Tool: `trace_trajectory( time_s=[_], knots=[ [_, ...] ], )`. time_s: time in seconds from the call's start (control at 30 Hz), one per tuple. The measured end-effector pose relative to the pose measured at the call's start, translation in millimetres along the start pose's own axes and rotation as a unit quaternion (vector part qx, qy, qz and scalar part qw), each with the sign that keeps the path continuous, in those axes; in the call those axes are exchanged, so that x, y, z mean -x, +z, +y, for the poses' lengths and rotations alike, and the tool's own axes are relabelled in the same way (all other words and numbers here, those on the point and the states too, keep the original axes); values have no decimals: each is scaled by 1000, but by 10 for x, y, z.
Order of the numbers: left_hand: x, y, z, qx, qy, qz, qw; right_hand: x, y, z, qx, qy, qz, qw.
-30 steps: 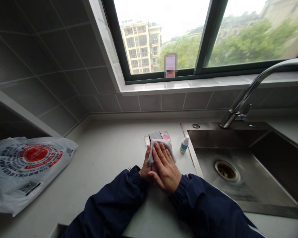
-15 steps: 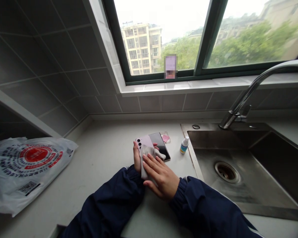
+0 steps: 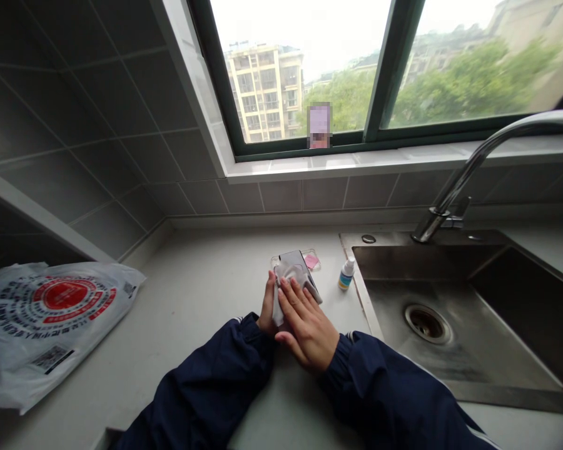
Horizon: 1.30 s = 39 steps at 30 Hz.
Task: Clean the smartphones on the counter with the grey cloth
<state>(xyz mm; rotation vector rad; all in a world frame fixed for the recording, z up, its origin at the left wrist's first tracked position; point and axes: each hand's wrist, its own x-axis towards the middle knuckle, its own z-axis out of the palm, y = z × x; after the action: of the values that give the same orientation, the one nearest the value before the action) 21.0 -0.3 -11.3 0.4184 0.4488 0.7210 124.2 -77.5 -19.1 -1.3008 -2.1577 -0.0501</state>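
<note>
My left hand (image 3: 267,305) is closed around a pink phone, its thumb up along the left side. A pale grey cloth (image 3: 291,273) lies over the phone and hides nearly all of it. With straight fingers close together, my right hand (image 3: 307,322) keeps hold of the cloth by pressing it onto the phone's back. Just beyond the hands, a dark glossy flat device (image 3: 309,281) rests on the counter, partly covered by the cloth. Beside it is a clear case (image 3: 316,265) with a pink patch. A small white spray bottle (image 3: 346,274) stands upright to the right.
To the right is a steel sink (image 3: 366,300) with a curved chrome tap (image 3: 464,172). A white plastic bag (image 3: 117,294) with red and black print lies on the left of the pale counter (image 3: 192,269). A window (image 3: 304,69) is behind.
My right hand and the cloth have shifted slightly up over the phone, so its camera lenses, visible before, are now covered. The phone has tilted in my left hand.
</note>
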Motion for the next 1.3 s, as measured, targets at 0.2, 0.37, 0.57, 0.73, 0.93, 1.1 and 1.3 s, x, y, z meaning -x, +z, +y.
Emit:
trace_trajectory(
  time_s=[0.2, 0.37, 0.57, 0.73, 0.93, 1.1, 1.3],
  knots=[
    [22, 13, -68, -4, 14, -63, 998, 6, -23, -3, 10, 43, 39, 998],
    [26, 12, -130, -43, 29, -135, 989, -2, -60, 36, 2, 47, 79, 996],
    [40, 58, -98, -9, 14, -72, 997, -17, -51, 58, 13, 29, 59, 998],
    [20, 63, 69, 4, 7, 13, 1000, -14, -35, -4, -2, -25, -4, 1000],
    [-52, -29, 243, -25, 112, 90, 989, -11, -46, -55, -27, -46, -35, 998],
    [-69, -42, 278, -25, 140, 103, 984, -10, -28, -42, -11, -18, -16, 1000],
    [-60, 6, 145, -1, 79, 35, 996, -9, -6, -16, 51, 30, -5, 998]
  ],
)
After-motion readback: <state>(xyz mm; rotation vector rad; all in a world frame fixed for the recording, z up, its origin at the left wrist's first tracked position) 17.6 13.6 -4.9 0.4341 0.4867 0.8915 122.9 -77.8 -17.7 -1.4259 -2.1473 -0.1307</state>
